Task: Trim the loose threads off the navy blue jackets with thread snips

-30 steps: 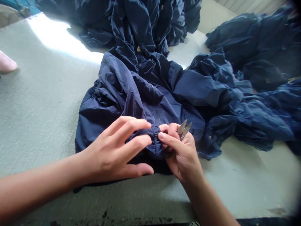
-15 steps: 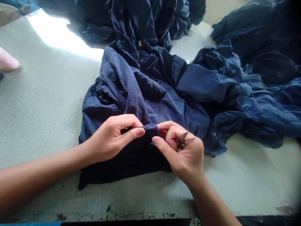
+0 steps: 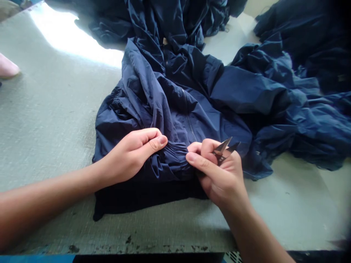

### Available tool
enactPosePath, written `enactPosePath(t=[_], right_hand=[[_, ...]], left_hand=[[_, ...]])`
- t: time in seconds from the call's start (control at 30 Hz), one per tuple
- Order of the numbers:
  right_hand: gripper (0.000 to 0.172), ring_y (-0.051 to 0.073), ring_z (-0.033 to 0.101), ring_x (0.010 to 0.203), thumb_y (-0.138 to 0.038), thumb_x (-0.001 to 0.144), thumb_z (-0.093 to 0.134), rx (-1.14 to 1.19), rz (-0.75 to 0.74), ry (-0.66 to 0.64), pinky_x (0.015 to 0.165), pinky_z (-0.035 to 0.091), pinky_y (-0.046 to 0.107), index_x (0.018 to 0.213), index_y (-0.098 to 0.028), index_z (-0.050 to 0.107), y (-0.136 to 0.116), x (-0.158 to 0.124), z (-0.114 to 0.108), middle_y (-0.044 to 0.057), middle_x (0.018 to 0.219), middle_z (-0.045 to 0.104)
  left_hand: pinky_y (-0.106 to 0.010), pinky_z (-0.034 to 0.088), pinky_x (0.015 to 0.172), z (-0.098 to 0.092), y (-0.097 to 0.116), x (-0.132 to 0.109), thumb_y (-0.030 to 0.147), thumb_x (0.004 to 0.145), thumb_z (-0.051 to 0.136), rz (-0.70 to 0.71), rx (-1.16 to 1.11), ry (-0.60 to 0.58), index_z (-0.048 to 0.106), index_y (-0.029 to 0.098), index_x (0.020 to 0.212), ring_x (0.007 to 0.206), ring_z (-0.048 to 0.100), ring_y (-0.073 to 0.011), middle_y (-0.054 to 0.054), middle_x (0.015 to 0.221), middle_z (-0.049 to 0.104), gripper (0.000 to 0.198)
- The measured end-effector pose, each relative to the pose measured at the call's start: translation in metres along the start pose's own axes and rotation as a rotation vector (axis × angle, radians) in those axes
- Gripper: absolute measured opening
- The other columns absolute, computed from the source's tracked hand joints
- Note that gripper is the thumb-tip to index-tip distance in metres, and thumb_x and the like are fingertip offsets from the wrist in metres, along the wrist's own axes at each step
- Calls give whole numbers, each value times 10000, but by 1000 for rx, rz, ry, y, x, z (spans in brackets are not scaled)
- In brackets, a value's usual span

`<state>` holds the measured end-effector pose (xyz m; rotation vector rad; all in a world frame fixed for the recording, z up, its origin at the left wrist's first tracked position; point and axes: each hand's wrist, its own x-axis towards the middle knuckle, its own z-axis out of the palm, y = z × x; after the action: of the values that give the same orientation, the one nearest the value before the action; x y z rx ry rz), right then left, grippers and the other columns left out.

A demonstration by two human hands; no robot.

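A navy blue jacket with a zipper lies crumpled on the table before me. My left hand pinches a gathered, elastic-looking edge of it between thumb and fingers. The other end of that edge is pinched by my right hand, a short span away. Tucked in the right palm are small thread snips, their pointed blades sticking up past the curled fingers. A dark band of cloth spreads below both hands.
More navy garments are heaped at the back and far right of the pale table. A pink rounded object shows at the left edge. The table's chipped front edge runs along the bottom.
My hands have moved slightly apart, and the folded edge between them is now spread out, showing its gathers. The snips' blades stand more upright. The view has shifted slightly.
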<state>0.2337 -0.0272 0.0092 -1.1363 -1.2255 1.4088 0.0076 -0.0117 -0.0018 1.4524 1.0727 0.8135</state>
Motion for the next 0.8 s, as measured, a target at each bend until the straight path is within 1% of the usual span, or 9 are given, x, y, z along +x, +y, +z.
enactPosePath(t=[0.1,0.2,0.27,0.3,0.37,0.43,0.57,0.7,0.8], right_hand=[[513,141,522,649,-168,841,860,96,31,23,566,421,282,596,-215,412,-2,2,4,11,746,630],[508,130,515,600,-164,805,885,151,45,110,523,437,271,589,-219,429,-5,5,5,5,725,629],[519,115,501,569,-173,789,901,196,73,158,509,442,258,592,-218,423,-6,8,4,-10,711,606],[525,107,491,559,-176,785,906,226,93,170,505,440,248,595,-216,418,-6,10,3,-21,691,581],[526,98,478,554,-168,784,910,288,134,178,504,430,223,601,-213,419,-6,13,1,-39,645,524],[505,94,481,562,-142,785,906,334,153,190,514,426,201,610,-208,438,-5,15,-1,-46,618,500],[493,91,502,569,-115,783,903,380,157,197,525,439,191,613,-203,449,-2,18,0,-45,618,522],[509,88,498,548,-130,751,926,372,160,196,504,458,194,610,-206,443,-1,20,2,-52,625,513],[513,95,498,555,-142,758,919,344,140,216,500,463,205,612,-213,432,-2,19,1,-49,639,507]], left_hand=[[-260,448,670,0,0,-1,448,1089,580,27,19,47,628,185,859,730,535,-142,15,784,563,352],[-294,551,856,-2,-1,-3,431,1036,677,106,-42,100,615,211,1076,979,673,-189,-45,1085,691,232],[-345,549,1003,-3,-2,-3,431,966,772,192,-1,63,579,231,1177,1151,668,-229,-76,1281,673,349],[-352,537,1031,-3,-2,-4,424,937,806,223,64,29,577,233,1196,1171,659,-233,-73,1301,669,395],[-324,528,988,-2,-2,-3,394,918,829,235,208,-32,603,228,1207,1099,662,-211,-40,1222,697,403],[-279,513,879,-2,-1,-1,366,954,789,205,284,-50,642,221,1170,956,656,-169,6,1086,714,298],[-250,455,712,-3,2,2,358,999,711,137,271,-35,679,203,1032,758,578,-130,44,884,669,161],[-261,498,778,-5,2,2,370,1011,690,95,216,-21,696,204,1031,853,627,-160,21,919,683,167],[-277,544,947,-6,0,0,324,996,722,104,118,-6,683,235,1217,1131,682,-208,-23,1193,722,241]])
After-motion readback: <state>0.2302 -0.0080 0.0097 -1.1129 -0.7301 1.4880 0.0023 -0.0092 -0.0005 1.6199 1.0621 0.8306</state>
